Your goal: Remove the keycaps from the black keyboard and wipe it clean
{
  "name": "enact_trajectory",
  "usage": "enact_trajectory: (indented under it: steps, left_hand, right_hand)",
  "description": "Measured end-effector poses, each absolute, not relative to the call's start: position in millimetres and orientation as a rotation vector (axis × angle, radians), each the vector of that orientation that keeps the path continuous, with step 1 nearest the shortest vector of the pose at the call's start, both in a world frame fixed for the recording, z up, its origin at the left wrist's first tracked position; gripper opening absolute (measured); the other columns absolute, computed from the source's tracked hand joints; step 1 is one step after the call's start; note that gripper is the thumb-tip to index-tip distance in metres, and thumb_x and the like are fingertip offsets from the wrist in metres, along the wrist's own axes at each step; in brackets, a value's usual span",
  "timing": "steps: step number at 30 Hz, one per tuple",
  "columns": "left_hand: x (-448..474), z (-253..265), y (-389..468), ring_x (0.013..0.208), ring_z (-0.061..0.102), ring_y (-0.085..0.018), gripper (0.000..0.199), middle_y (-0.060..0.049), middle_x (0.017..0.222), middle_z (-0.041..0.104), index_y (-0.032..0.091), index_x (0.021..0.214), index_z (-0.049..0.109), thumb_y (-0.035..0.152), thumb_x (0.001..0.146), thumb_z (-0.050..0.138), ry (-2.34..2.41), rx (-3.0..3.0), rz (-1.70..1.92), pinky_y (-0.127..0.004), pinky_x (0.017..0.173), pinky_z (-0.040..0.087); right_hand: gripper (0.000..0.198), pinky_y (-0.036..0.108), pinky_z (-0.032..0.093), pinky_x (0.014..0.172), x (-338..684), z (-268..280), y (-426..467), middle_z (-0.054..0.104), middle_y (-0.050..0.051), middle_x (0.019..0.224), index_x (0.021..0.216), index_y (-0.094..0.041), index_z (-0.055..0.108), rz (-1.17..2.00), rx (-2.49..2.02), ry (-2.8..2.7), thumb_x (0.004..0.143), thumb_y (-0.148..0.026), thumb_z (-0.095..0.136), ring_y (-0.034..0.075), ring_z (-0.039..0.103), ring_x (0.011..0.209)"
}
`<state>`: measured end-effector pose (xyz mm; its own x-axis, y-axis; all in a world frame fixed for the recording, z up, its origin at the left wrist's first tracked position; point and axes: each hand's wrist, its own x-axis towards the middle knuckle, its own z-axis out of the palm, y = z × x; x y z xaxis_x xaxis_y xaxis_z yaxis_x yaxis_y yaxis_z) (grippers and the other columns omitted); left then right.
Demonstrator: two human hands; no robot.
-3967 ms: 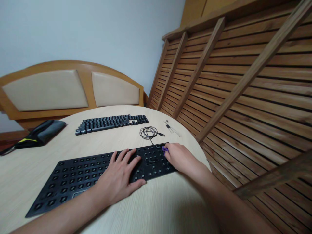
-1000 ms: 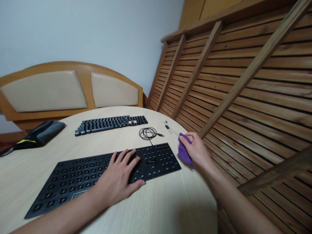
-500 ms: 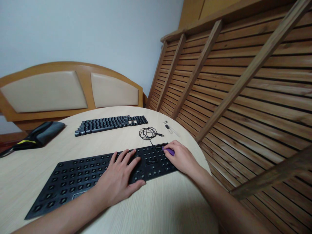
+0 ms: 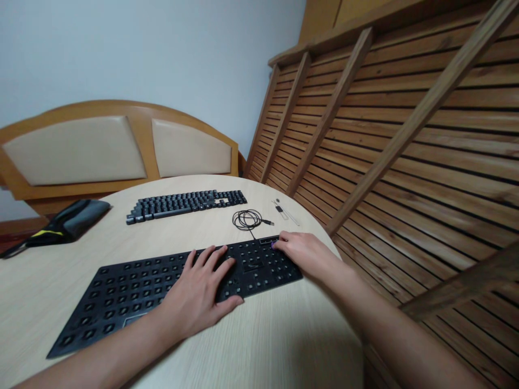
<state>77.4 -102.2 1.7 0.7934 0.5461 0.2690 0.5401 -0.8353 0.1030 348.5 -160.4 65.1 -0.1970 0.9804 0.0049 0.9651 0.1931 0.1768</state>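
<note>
A black keyboard base with its keycaps off (image 4: 138, 286) lies on the table in front of me. My left hand (image 4: 203, 292) rests flat across its middle, fingers spread, holding nothing. At the base's right end, my right hand (image 4: 298, 248) is closed around a small purple tool (image 4: 274, 245). Only a bit of purple shows by the thumb and fingertips, over the upper right keys; the rest is hidden, so its kind cannot be told. A coiled black cable (image 4: 247, 219) with a USB plug runs from the base's back edge.
Loose black keycaps (image 4: 174, 205) lie in keyboard order behind the base. Small thin tools (image 4: 281, 210) lie at the back right, near the table's (image 4: 259, 346) curved edge. A black pouch (image 4: 75, 221) is at the left. Wooden slats (image 4: 389, 151) rise at the right.
My right hand has shifted slightly right and turned, so less of the purple tool shows. My left hand stays on the keyboard base. The view has moved a little.
</note>
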Motion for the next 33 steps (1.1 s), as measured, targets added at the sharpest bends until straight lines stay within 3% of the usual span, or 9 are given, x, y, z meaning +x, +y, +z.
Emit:
enact_trajectory:
  steps: [7, 22, 33]
  left_hand:
    - [77, 2, -102, 0.137, 0.039, -0.040, 0.070, -0.016, 0.148, 0.047, 0.021, 0.137, 0.055, 0.071, 0.089, 0.047, 0.880, 2.956, 0.475, -0.064, 0.111, 0.028]
    - [77, 0, -102, 0.136, 0.040, -0.041, 0.069, -0.016, 0.147, 0.048, 0.021, 0.135, 0.056, 0.072, 0.089, 0.047, 0.867, 2.946, 0.501, -0.065, 0.110, 0.029]
    - [76, -2, -100, 0.136, 0.040, -0.040, 0.069, -0.014, 0.147, 0.048, 0.022, 0.136, 0.055, 0.071, 0.088, 0.049, 0.861, 2.951, 0.515, -0.063, 0.111, 0.029]
  right_hand:
    - [0.022, 0.030, 0.047, 0.074, 356, 63, -153, 0.073, 0.008, 0.099, 0.103, -0.022, 0.075, 0.137, 2.026, 2.461, 0.095, -0.022, 0.055, 0.023, 0.068, 0.087]
    - [0.016, 0.029, 0.045, 0.075, 356, 63, -147, 0.074, 0.006, 0.097, 0.093, -0.020, 0.072, 0.014, 2.065, 2.511, 0.090, -0.013, 0.059, 0.021, 0.067, 0.088]
    - [0.013, 0.028, 0.044, 0.078, 348, 53, -127, 0.069, 0.003, 0.102, 0.101, -0.023, 0.067, -0.008, 1.897, 2.769, 0.097, -0.021, 0.055, 0.018, 0.064, 0.092]
